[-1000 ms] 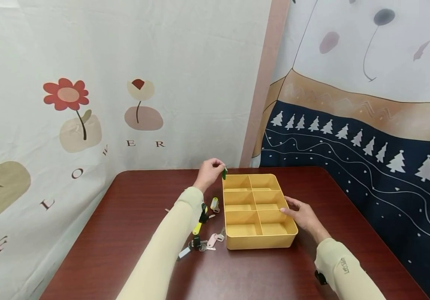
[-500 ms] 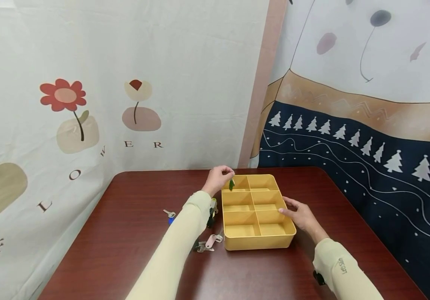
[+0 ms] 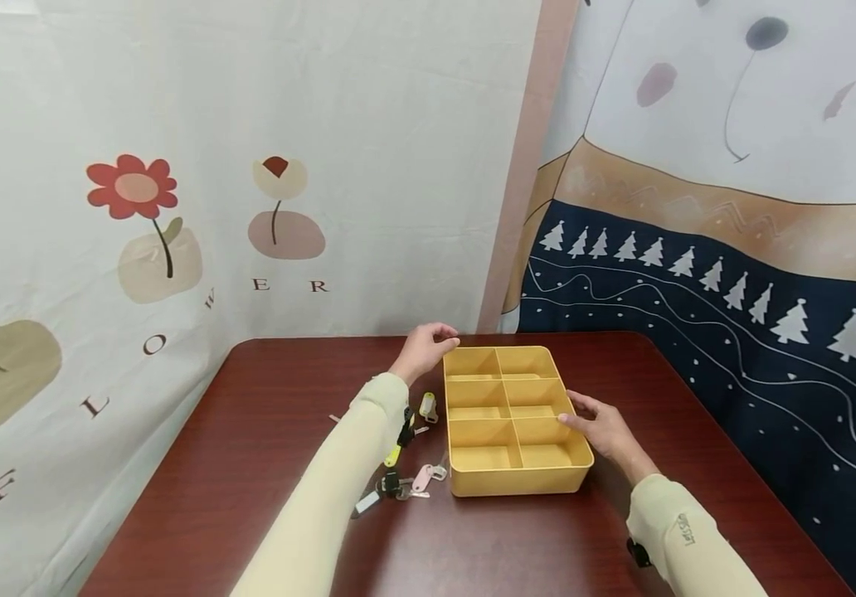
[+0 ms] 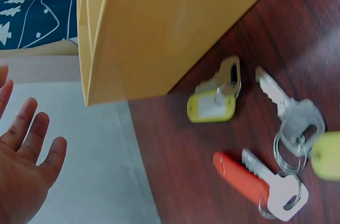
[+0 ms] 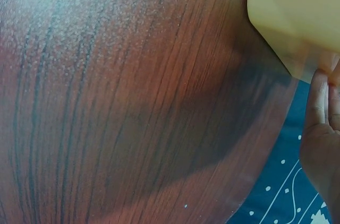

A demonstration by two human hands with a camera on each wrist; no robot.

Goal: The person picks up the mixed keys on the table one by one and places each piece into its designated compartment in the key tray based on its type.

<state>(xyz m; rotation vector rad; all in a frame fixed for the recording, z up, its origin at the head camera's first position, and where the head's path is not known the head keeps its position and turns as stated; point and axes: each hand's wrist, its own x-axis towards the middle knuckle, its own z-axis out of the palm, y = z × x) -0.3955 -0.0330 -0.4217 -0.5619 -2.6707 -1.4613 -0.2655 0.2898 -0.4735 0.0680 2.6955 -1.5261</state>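
A yellow box (image 3: pixel 521 482) with six-part dividers stands on the table. My left hand (image 3: pixel 424 350) hovers by its far left corner, fingers loosely spread and nothing between them; the left wrist view shows that hand (image 4: pixel 26 155) beside the box wall (image 4: pixel 154 27). Gripping the box's right side is my right hand (image 3: pixel 600 427), thumb over the rim and fingers along the outer wall. Keys with tags lie left of the box: a yellow tag (image 3: pixel 428 405), a pink tag (image 3: pixel 423 478) and a grey tag (image 3: pixel 367 502). The divider hides part of the back left compartment's floor.
In the left wrist view, a key with a red tag (image 4: pixel 241 177) and a silver key (image 4: pixel 300 123) on a ring lie near the box. The dark red table (image 3: pixel 279 390) ends at a printed cloth backdrop (image 3: pixel 383 207).
My left hand moved right over the back left compartment with a green key tag, then drew back left without it. The right hand kept its place on the box.
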